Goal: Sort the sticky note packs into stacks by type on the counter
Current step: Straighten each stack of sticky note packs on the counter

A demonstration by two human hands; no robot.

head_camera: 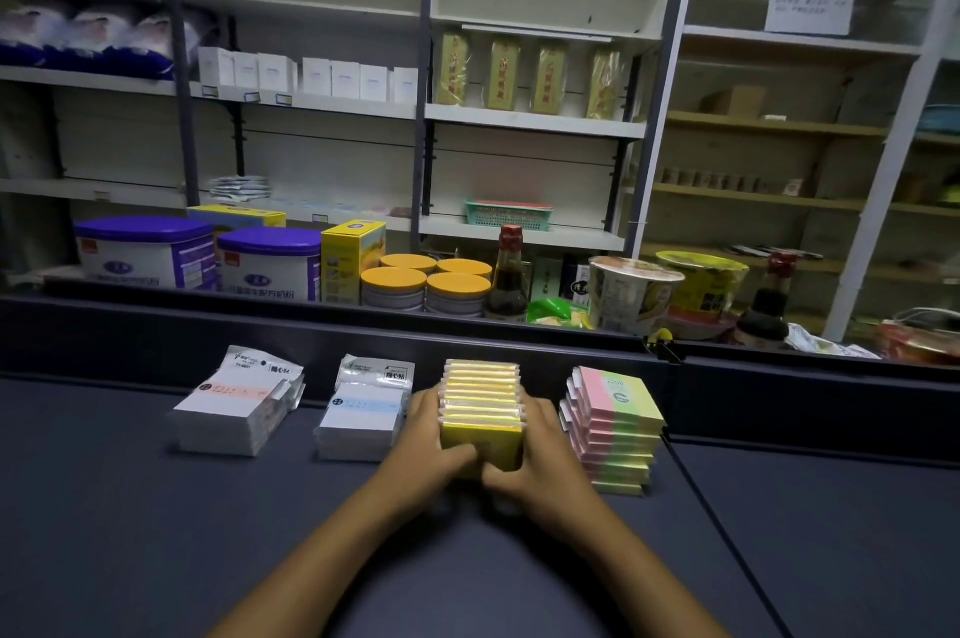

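Several stacks of sticky note packs stand in a row on the dark counter [156, 533]. At the left is a white stack with an orange stripe [234, 408]. Beside it stands a white stack with a blue stripe [361, 416]. A yellow stack [480, 403] is in the middle, and a pink and green stack [613, 424] is at the right. My left hand [428, 445] presses the yellow stack's left side. My right hand [540, 466] presses its right side and front. Both hands clasp the yellow stack together.
A raised dark ledge [363, 325] runs behind the stacks. Beyond it stand purple-lidded tins [150, 247], a yellow box [350, 258], orange-lidded jars [426, 286], sauce bottles [509, 273] and noodle cups [631, 291]. Shelves fill the back wall. A thin cable [727, 533] crosses the counter at the right.
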